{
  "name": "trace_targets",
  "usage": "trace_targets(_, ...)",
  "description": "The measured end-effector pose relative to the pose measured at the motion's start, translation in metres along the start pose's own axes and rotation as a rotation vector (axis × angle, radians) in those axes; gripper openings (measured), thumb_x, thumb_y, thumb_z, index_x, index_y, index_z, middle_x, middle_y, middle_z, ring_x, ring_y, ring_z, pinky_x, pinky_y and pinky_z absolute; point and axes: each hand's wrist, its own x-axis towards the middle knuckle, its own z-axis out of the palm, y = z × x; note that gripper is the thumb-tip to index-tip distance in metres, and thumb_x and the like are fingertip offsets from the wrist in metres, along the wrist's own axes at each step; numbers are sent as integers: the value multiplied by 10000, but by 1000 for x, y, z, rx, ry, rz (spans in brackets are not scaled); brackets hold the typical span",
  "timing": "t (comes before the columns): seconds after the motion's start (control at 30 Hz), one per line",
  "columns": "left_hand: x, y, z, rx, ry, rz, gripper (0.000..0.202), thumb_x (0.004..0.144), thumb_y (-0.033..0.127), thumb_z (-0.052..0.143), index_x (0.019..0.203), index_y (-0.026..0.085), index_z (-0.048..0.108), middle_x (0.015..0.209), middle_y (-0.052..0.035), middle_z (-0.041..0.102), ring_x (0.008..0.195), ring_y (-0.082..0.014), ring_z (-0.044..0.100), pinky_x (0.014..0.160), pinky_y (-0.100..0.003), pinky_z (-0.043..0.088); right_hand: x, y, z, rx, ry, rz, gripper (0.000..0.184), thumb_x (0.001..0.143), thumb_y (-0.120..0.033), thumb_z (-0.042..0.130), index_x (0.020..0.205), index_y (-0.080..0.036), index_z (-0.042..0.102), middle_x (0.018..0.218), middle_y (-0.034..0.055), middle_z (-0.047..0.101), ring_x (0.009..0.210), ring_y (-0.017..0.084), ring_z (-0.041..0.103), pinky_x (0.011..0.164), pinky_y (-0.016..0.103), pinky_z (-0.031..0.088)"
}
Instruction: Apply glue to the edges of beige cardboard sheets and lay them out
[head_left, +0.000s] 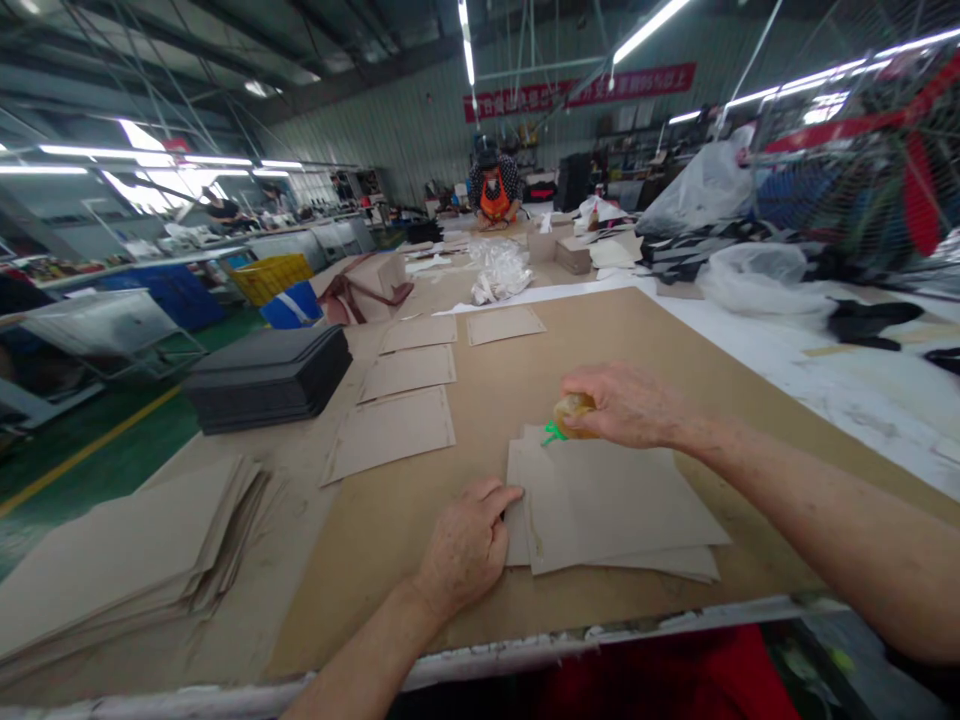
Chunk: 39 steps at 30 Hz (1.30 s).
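My left hand (466, 545) rests with curled fingers on the brown board, its fingertips touching the left edge of a small stack of tan cardboard sheets (607, 505). My right hand (619, 403) is closed around a yellowish brush or sponge with a green handle (564, 420), held against the top left corner of that stack. A glue-like streak runs along the stack's left edge.
Several single tan sheets (394, 430) lie in a row to the left. A pile of larger sheets (127, 560) sits at the near left, a dark grey stack (270, 375) behind it. A person in an orange apron (495, 190) works at the far end. Plastic bags lie at the right.
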Motion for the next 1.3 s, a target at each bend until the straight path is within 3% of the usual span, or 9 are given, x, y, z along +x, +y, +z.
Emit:
trace_targets(0.23, 1, -2, -1, 25, 11, 13, 471, 782, 14, 411, 1158, 167, 649, 1065, -94, 647, 1036, -235, 602, 945, -402, 513, 5, -6, 0, 46, -25, 23, 123, 820, -310, 687, 795, -216, 611, 792, -7, 643, 703, 158, 513, 577, 274, 247)
trace_targets(0.53, 2, -3, -2, 49, 50, 40, 457, 801, 30, 397, 1142, 180, 661, 1062, -88, 668, 1037, -237, 621, 948, -424, 531, -23, 45, -24, -9, -68, 175, 138, 798, -348, 683, 787, -228, 615, 722, -10, 617, 670, 177, 535, 569, 281, 260)
trace_targets(0.83, 5, -5, -5, 71, 66, 80, 429, 834, 49, 375, 1114, 183, 671, 990, -75, 678, 948, -225, 640, 884, -400, 551, -21, 35, -23, -14, -46, 152, 123, 794, -319, 676, 779, -225, 596, 789, 9, 649, 729, 184, 553, 586, 284, 266)
trace_targets(1.13, 5, -7, -4, 76, 70, 76, 424, 846, 64, 369, 1109, 189, 678, 1013, -73, 693, 969, -228, 654, 893, -407, 557, -52, 79, -37, -64, -53, 310, 128, 800, -337, 637, 785, -221, 586, 718, 3, 609, 681, 186, 549, 575, 283, 283)
trace_targets(1.3, 5, -7, -5, 80, 63, 72, 421, 851, 67, 369, 1119, 176, 676, 1012, -80, 689, 975, -234, 652, 899, -420, 558, -56, 86, -39, -56, -60, 355, 122, 796, -332, 634, 810, -217, 598, 716, 6, 618, 670, 189, 562, 566, 284, 290)
